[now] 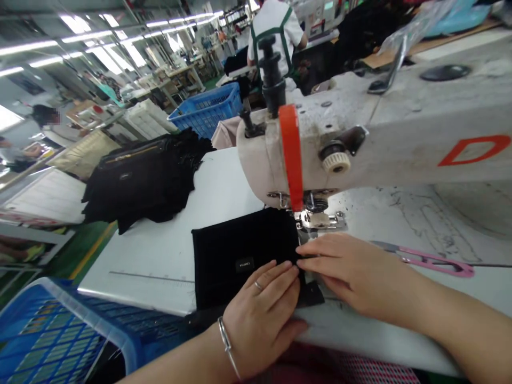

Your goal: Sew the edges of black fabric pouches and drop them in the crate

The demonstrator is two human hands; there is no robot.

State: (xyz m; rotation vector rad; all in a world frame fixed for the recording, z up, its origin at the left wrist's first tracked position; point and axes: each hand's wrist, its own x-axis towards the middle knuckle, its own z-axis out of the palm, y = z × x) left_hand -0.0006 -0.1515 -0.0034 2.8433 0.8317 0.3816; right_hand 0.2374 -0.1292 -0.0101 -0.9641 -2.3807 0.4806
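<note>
A flat black fabric panel (228, 245) with a small label (245, 264) lies on the sewing machine table, its right edge beside the metal presser foot (318, 220). My left hand (266, 314), wearing a ring and a bracelet, rests with outstretched fingers on the panel's lower right part. From the right, my right hand (344, 269) touches the panel's right edge with extended fingertips, just in front of the presser foot. Neither hand is closed around anything. The needle's tip cannot be made out behind the orange guard (291, 157).
Pink-handled thread snips (436, 260) lie right of my right hand. A pile of black pieces (140, 176) sits at the table's far left. Blue baskets stand at the lower left (52, 330) and behind (210, 109). The machine head (384, 128) overhangs the table. A person (276, 32) works beyond.
</note>
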